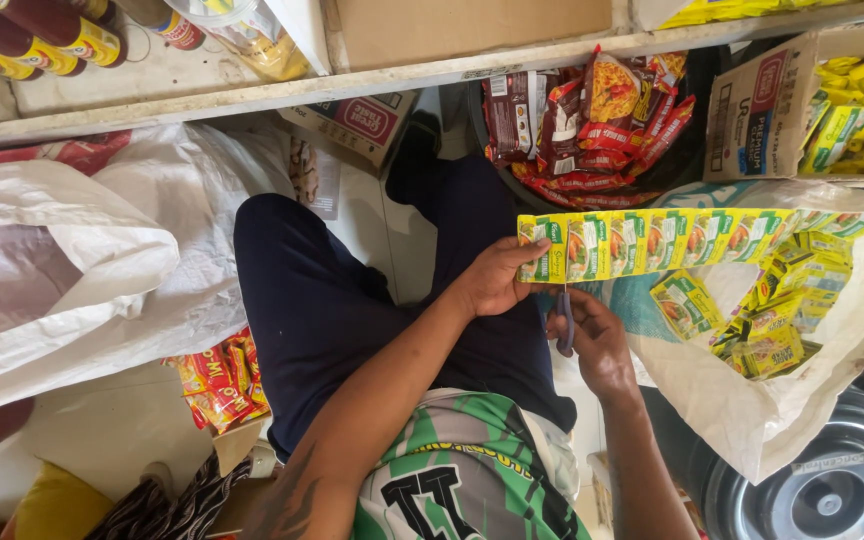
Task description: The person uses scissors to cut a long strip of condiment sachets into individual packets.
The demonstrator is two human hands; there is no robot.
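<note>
My left hand [492, 278] pinches the near end of a long strip of joined yellow and green sachets [672, 240], which runs level to the right above my lap. Just below the strip, my right hand [600, 345] grips small scissors with a blue handle [564, 320]. Their blades point up at the strip's lower edge, close to the first sachet. The strip's far end hangs over an open white sack [802, 400] holding several loose sachets of the same kind [767, 310]. My dark trouser legs stretch away beneath both hands.
A black basin of red and brown packets [592, 120] lies beyond my knees. Right of it stands a cardboard box of yellow sachets [752, 120]. Big white sacks [82, 260] fill the left; red packets [217, 380] lie on the floor. Bottles [42, 40] sit on a shelf, and a round metal lid [832, 480] lies at bottom right.
</note>
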